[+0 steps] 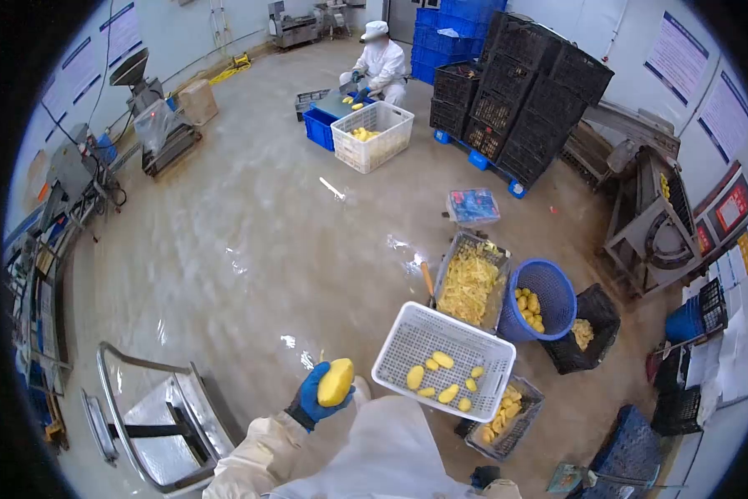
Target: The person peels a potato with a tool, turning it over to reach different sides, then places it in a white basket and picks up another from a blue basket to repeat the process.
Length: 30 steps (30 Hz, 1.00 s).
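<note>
My left hand (307,402), in a blue glove, is closed around a large peeled yellow potato (336,382) and holds it up over the floor. My right hand (484,476), in a dark glove, shows only in part at the bottom edge; its fingers cannot be made out. In front of me, a white perforated crate (394,345) has several peeled potatoes (442,359) spread over its bottom. Close to my right hand is a grey crate (500,452) of yellow potato pieces (507,407), partly hidden beneath the white crate.
Beyond the white crate stand a crate of yellow peelings (471,287), a blue basket (548,279) of potatoes and a black crate (604,353). A metal-framed stand (166,432) is at left. Farther off, a co-worker (382,66) sits by crates, near stacked black crates (515,91).
</note>
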Tool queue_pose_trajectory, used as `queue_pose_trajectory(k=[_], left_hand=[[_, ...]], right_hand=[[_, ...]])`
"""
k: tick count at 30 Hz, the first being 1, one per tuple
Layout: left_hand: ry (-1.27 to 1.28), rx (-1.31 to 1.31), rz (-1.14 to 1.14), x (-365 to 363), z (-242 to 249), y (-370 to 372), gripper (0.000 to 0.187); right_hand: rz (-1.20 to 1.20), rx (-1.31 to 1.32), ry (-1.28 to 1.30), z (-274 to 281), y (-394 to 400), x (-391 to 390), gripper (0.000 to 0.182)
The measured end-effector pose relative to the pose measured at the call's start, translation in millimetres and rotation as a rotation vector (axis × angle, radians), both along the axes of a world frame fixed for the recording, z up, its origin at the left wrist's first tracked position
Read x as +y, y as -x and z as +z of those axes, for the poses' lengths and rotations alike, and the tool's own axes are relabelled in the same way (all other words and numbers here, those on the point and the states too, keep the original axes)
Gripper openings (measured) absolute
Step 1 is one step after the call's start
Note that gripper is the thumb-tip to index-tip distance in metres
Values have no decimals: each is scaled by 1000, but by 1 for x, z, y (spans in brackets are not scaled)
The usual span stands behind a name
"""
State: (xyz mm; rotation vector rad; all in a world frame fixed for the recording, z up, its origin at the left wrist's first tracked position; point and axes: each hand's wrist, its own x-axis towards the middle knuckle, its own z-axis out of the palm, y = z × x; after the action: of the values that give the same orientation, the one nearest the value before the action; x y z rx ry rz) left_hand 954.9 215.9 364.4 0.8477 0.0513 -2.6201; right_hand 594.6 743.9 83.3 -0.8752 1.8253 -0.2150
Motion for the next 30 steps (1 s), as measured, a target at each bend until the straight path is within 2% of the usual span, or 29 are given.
queue_pose_trajectory(k=[3, 6, 8, 9, 10, 11, 12, 13, 15, 16, 17, 19, 20, 21, 23, 24, 25, 27, 28, 29, 30], left_hand=[[-71, -46, 40, -39, 0, 11, 52], [-178, 117, -8, -81, 19, -2, 43], [-150, 43, 24, -110, 18, -19, 44], [-130, -9, 68, -128, 17, -24, 46], [-164, 14, 63, -144, 19, -33, 48], [-152, -80, 124, -160, 19, -38, 47], [-127, -79, 137, -175, 18, -46, 46], [-99, -80, 145, -192, 17, -53, 46], [-160, -95, 169, -227, 14, -61, 45], [-224, -114, 201, -245, 12, -64, 45], [-228, -115, 198, -266, 7, -67, 45], [-135, -222, 149, -308, -2, -65, 50], [-232, -319, 247, -332, 10, -48, 52], [-235, -318, 235, -359, 7, -41, 52], [-72, -202, 81, -406, -7, -28, 52], [-118, -170, 59, -431, -3, -11, 51], [-130, -178, 18, -453, -2, 8, 51], [-131, -206, -39, -494, -2, 53, 51], [-142, -188, -109, -511, -2, 76, 51], [-150, -201, -176, -526, -1, 99, 51], [-143, -165, -258, -544, -3, 125, 51]], right_hand=[[237, 212, 70, 17, 16, -101, 15], [445, 406, 161, 34, 12, -208, 15], [572, 546, 195, 53, 9, -265, 16], [-142, 31, 277, -35, 18, -274, 17], [531, 636, 386, 13, 24, -330, 14], [629, 610, 326, 106, 15, -390, 14], [42, 173, 455, -14, 34, -389, 12], [141, 132, 392, 17, 42, -430, 13], [-348, -19, 333, 25, 48, -488, 14], [-365, 40, 325, -4, 61, -509, 16], [-369, 41, 321, 33, 73, -517, 16], [-892, -159, 200, 129, 42, -587, 21], [-490, 62, 660, 128, 46, -588, 23], [-499, 69, 656, 124, 48, -595, 23], [-1034, -228, 155, 116, 42, -601, 11], [-802, -16, 305, 38, 48, -571, 12], [-842, -9, 289, 40, 41, -569, 12], [-754, 16, 414, 54, 16, -557, 14], [-818, 146, 534, 32, 8, -545, 14], [-911, 74, 600, 77, -2, -557, 14], [-1201, -37, 407, 121, -4, -580, 13]])
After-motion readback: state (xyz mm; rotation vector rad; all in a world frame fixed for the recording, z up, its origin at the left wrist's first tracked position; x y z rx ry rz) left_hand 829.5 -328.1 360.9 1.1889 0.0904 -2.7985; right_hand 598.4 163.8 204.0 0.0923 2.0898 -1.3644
